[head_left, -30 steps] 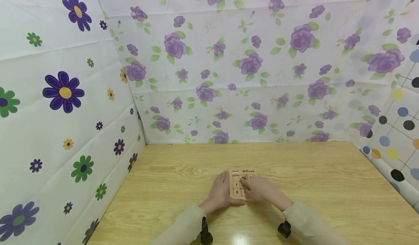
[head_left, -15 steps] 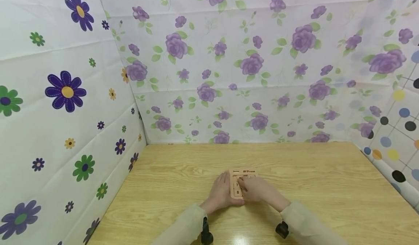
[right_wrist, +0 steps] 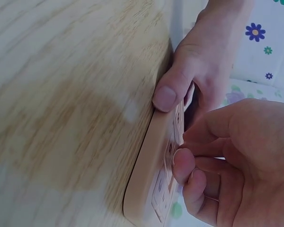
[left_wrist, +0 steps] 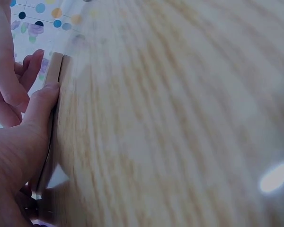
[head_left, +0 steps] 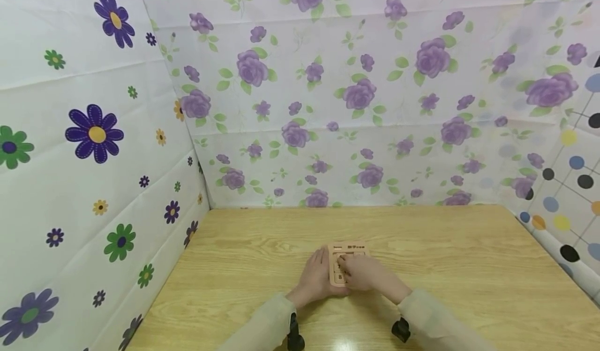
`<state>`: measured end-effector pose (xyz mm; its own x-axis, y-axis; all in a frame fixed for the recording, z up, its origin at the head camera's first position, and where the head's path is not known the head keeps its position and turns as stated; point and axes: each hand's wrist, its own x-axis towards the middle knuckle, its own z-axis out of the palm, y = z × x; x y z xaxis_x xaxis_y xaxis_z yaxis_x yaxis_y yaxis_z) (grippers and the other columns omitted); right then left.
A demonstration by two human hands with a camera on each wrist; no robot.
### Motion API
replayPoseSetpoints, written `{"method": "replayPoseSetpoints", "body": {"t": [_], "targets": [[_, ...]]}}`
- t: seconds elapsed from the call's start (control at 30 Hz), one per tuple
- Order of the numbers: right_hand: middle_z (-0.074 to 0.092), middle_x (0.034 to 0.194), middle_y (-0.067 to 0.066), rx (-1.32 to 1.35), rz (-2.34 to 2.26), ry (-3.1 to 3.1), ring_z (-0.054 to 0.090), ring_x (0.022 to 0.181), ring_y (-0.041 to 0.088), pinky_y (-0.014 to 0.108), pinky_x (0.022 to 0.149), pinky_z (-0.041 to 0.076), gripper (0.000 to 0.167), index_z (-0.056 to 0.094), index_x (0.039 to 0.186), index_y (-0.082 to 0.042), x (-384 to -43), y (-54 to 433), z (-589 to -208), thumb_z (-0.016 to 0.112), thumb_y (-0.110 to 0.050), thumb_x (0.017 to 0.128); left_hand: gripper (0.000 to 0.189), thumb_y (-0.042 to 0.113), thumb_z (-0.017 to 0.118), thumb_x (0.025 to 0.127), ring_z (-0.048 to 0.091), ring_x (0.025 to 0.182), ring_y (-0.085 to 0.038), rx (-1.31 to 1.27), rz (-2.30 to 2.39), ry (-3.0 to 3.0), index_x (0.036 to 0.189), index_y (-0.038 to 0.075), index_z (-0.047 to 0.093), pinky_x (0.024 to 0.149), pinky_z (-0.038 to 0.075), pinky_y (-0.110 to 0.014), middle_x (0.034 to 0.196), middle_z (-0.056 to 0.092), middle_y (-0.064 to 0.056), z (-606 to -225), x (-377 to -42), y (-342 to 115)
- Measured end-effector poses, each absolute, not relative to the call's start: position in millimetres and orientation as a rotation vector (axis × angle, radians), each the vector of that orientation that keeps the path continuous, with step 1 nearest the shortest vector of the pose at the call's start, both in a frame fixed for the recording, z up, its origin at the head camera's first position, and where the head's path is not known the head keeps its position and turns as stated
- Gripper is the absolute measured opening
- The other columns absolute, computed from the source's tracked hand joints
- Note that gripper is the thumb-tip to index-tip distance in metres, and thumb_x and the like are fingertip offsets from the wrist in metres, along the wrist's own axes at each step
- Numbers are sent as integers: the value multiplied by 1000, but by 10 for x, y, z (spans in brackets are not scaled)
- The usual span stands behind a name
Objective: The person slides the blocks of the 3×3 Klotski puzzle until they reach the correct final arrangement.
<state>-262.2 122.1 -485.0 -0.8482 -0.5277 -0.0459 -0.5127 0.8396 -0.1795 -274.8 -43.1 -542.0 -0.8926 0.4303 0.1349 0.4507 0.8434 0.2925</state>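
Note:
A flat wooden number sliding puzzle (head_left: 340, 277) lies on the table, with an 8 tile showing at its lower left. My left hand (head_left: 315, 275) holds it at the near left corner, fingers along its left side. In the right wrist view, the left thumb (right_wrist: 166, 97) lies against the puzzle's near edge. My right hand (head_left: 367, 271) is over the tiles, hiding most of the middle and right ones. Its bent fingertips (right_wrist: 183, 163) are right at the tile faces, without gripping the board. The left wrist view shows the puzzle's thin side (left_wrist: 54, 68) beyond the left thumb.
The wooden table (head_left: 445, 252) reaches back to a flower-printed cloth wall (head_left: 281, 80). A daisy-patterned cloth (head_left: 94, 184) borders the left, and a dotted cloth (head_left: 562, 200) the right. A black camera mount (head_left: 295, 335) sits on the left wrist.
My right hand has shifted a little left across the puzzle, and a top-row tile has slid left toward the vacant corner cell. The left hand keeps its place.

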Motion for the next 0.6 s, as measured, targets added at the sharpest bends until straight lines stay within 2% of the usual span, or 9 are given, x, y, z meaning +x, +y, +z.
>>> {"method": "replayPoseSetpoints", "body": {"t": [0.1,0.23,0.37,0.43,0.6], "targets": [[59,133,17,-807,-262,2905,66,87,23,39,80,57,44,53,135,0,-2625,1197,-4857,55,-16,94,127,71,74,66,32,143,-36,-706,-472,-2966,147,-12,23,119,29,-43,153,31,-27,-5420,-2750,-426],[57,136,19,-798,-281,2893,56,72,15,33,68,52,46,53,135,0,-2637,1170,-4893,57,-14,91,123,70,73,67,33,142,-36,-721,-437,-2959,146,-12,26,119,29,-42,153,31,-27,-5425,-2748,-430],[58,134,21,-829,-256,2905,64,81,20,39,80,57,47,54,134,2,-2641,1162,-4923,60,-14,89,123,70,73,67,34,142,-36,-727,-411,-2957,146,-13,27,119,30,-42,153,32,-28,-5419,-2742,-433],[57,135,22,-835,-263,2905,64,81,20,40,82,57,47,54,134,2,-2639,1162,-4927,60,-14,90,124,71,73,67,34,142,-36,-726,-414,-2955,146,-13,27,119,30,-42,152,32,-28,-5419,-2741,-433],[57,135,20,-814,-302,2904,61,77,17,37,76,57,46,54,135,0,-2653,1170,-4937,57,-14,91,124,72,72,67,35,141,-36,-721,-410,-2941,145,-13,28,119,31,-42,151,34,-28,-5430,-2752,-433]]}}
